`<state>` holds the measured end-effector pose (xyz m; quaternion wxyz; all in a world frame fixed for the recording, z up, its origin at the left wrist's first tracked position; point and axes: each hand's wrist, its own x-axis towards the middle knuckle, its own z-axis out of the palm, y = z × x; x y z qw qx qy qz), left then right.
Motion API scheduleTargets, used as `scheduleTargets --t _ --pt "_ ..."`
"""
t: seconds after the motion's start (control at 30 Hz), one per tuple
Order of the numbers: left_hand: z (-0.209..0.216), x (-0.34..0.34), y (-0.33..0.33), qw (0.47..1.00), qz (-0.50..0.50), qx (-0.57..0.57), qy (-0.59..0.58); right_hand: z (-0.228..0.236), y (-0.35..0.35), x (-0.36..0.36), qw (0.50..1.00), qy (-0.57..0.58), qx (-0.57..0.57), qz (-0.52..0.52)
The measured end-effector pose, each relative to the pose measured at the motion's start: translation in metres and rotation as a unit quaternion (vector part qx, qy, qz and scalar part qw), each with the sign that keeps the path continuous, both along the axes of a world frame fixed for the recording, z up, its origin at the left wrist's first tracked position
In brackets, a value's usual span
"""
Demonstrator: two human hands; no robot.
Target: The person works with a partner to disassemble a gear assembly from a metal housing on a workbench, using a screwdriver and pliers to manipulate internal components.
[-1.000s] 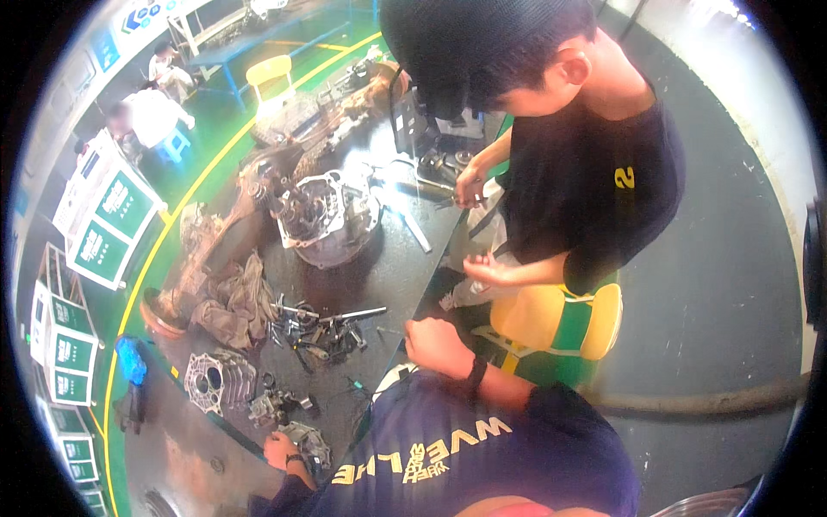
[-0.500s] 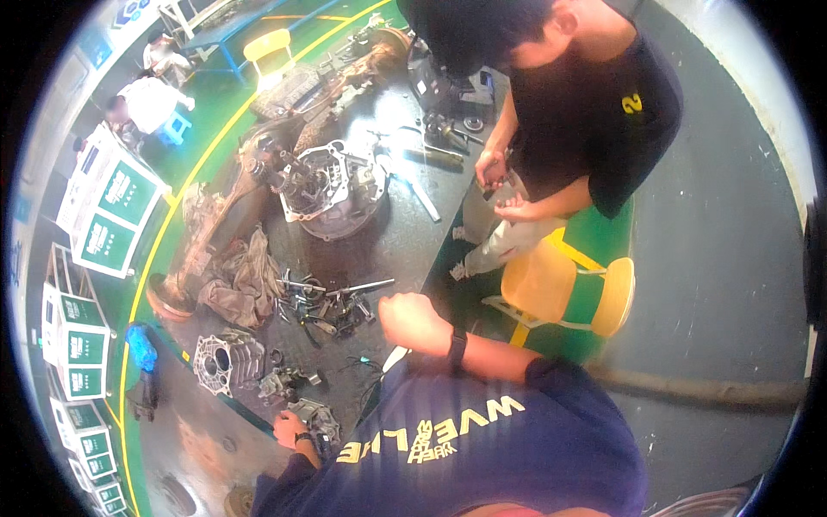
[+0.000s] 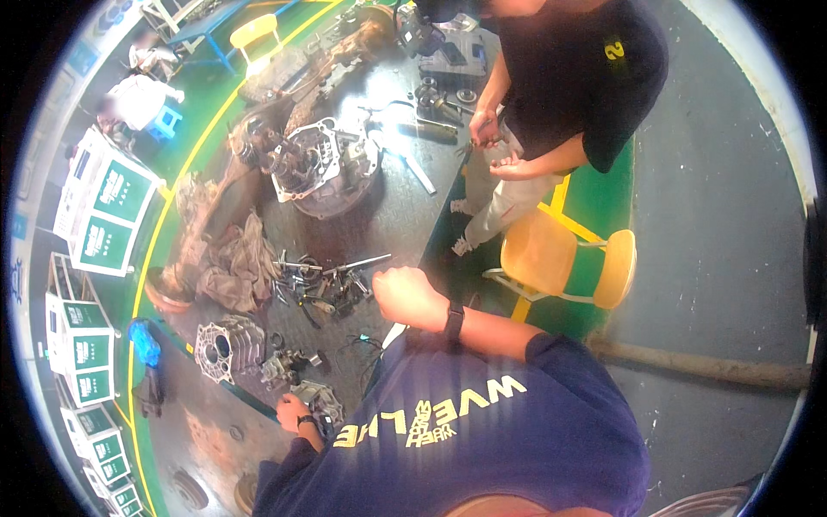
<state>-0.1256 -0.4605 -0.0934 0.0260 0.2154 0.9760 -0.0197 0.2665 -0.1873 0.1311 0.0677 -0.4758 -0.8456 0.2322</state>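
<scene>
My right hand is curled into a fist above the table, a dark band on its wrist. Whatever its fingers may hold is hidden. Just beyond it lies a pile of metal rods and shift forks. Lower left, my left hand is beside a small cast-metal housing, fingers slightly apart, with no held object visible. Whether it touches the housing cannot be made out. A finned cylinder block and a smaller metal part stand near that hand.
A large opened gearbox housing and a crumpled cloth lie farther along the table. A co-worker's hands are held together at the right edge, in front of a yellow chair. A thick pole lies on the right floor.
The whole view has shifted slightly, so the table and parts appear higher. Both my hands keep their places beside the same parts. The co-worker's head has mostly left the top edge.
</scene>
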Motion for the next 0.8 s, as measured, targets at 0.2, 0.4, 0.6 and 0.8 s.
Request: scheduleTargets --t 0.2,0.4,0.6,0.8 --pt "-0.001 -0.001 -0.002 0.999 -0.026 0.013 0.02 -0.001 -0.006 0.001 0.999 0.032 0.039 0.004" --pt "-0.004 0.001 -0.002 1.0 0.006 0.008 0.026 -0.007 -0.006 -0.004 0.999 0.032 0.018 0.023" --pt "-0.001 0.004 0.005 0.999 0.024 0.026 -0.004 -0.002 -0.008 -0.003 0.999 0.005 0.036 0.017" --pt "0.001 0.004 0.004 1.0 -0.008 0.021 0.018 0.0 0.0 -0.002 1.0 -0.025 0.01 0.015"
